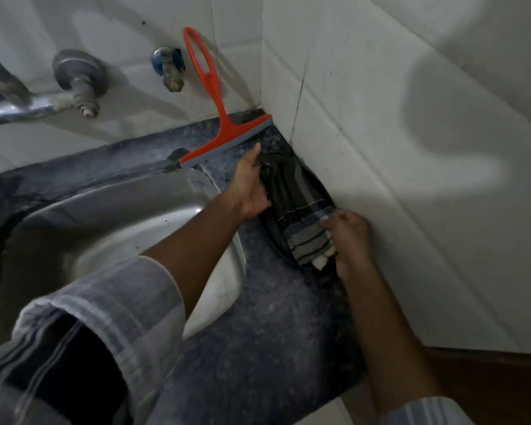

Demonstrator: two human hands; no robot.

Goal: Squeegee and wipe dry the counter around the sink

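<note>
In the head view the wiping step looks to be in hand. The orange squeegee (218,118) is set aside, its handle propped against the tiled wall and its grey rubber blade resting on the speckled dark worktop (276,317) at the corner behind the sink (111,216). Both hands work a striped cloth (301,222) that lies on a dark oval dish beside the right wall. The left hand (252,182) grasps the cloth's dark far end, fingers curled into its folds; the right hand (348,237) pinches the paler near end. The cloth looks soft, limp and bunched, likely damp. The sink is smooth brushed steel, the worktop grainy stone. Next, I judge, the cloth must be lifted clear and gathered into a pad for rubbing the worktop dry.
</note>
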